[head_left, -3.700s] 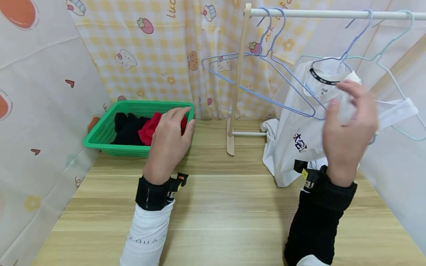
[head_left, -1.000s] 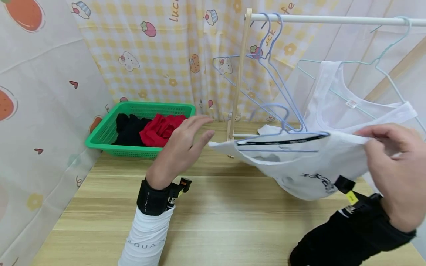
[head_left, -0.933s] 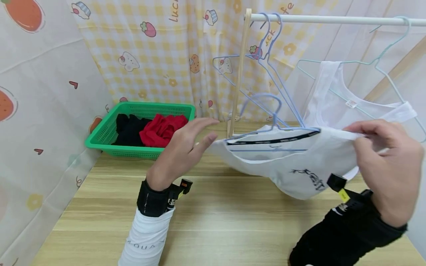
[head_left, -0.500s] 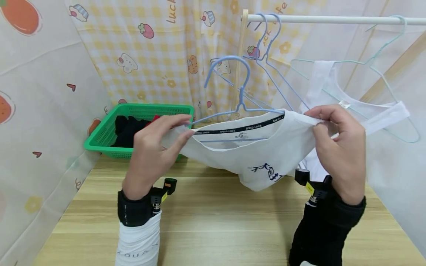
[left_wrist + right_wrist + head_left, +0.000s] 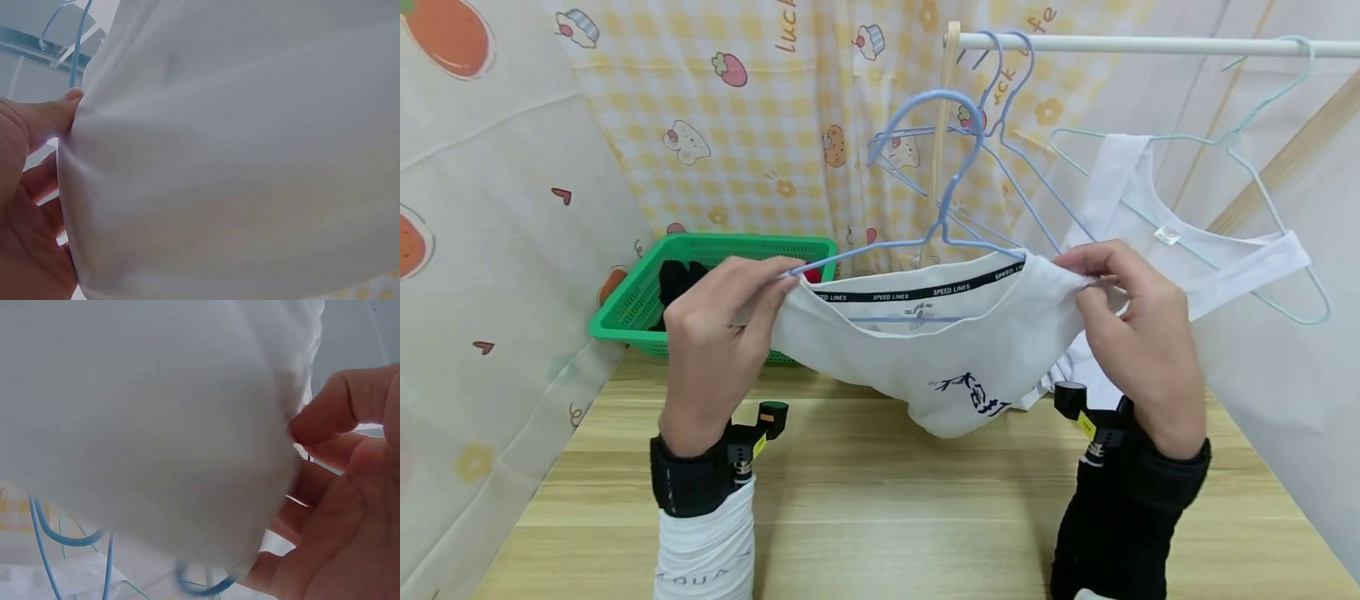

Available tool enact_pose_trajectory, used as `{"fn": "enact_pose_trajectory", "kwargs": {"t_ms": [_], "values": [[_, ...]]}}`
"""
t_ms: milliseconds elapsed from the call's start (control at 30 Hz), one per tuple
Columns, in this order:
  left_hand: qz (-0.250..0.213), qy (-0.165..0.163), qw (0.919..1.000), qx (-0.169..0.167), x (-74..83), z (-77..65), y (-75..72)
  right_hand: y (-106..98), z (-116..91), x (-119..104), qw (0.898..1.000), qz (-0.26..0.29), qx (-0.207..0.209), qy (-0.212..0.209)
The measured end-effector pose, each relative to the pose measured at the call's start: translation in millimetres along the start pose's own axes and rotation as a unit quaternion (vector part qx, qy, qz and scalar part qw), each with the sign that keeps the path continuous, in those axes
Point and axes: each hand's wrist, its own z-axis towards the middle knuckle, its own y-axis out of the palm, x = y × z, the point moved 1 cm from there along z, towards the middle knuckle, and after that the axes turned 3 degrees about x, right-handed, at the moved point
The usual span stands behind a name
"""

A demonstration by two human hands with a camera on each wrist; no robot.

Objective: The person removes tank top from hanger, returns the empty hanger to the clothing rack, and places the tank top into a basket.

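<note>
A white T-shirt with a black neck tape and a dark print hangs between both hands in the head view. Inside it sits a blue hanger, its hook standing up out of the neckline. My left hand pinches the shirt's left shoulder, beside the hanger's end. The opposite shoulder is pinched by my right hand. In the left wrist view, the thumb presses on the white cloth. The right wrist view has thumb and fingers gripping the cloth's edge.
A clothes rack stands behind, with two bare blue hangers on its rail. Farther right, a white tank top hangs on a mint hanger. A green basket with black and red cloth stands back left on the wooden table.
The T-shirt on its hanger has come off the rail and moved left, toward the front. My left hand, open before, now pinches its shoulder; my right hand has gripped the other one.
</note>
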Motion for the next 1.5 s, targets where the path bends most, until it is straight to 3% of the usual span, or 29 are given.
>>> {"fn": "enact_pose_trajectory", "kwargs": {"t_ms": [200,333,400,467,600,767,1100,1500], "values": [[0.064,0.050,0.9945,-0.066,-1.7,-3.1,12.5,12,-2,-7,0.994,-0.014,-0.080,-0.069],[0.097,0.086,0.9857,-0.108,-1.0,-5.0,22.0,31,-4,-15,0.984,-0.009,-0.142,-0.111],[0.097,0.089,0.9844,-0.116,-0.2,-5.9,25.5,42,-5,-17,0.982,-0.008,-0.150,-0.118],[0.096,0.086,0.9843,-0.120,0.4,-6.7,27.6,53,-5,-18,0.983,0.005,-0.142,-0.115],[0.091,0.081,0.9862,-0.112,0.3,-7.3,29.1,71,-5,-18,0.992,0.026,-0.087,-0.089],[0.092,0.081,0.9872,-0.103,-0.4,-7.2,27.5,79,-3,-16,0.997,0.021,-0.051,-0.062],[0.067,0.025,0.9941,-0.082,-5.5,-2.8,12.9,64,7,-6,0.999,0.030,-0.005,-0.021],[0.035,-0.032,0.9977,-0.049,-10.6,-0.9,3.8,47,12,0,0.998,0.057,0.010,0.025]]}}
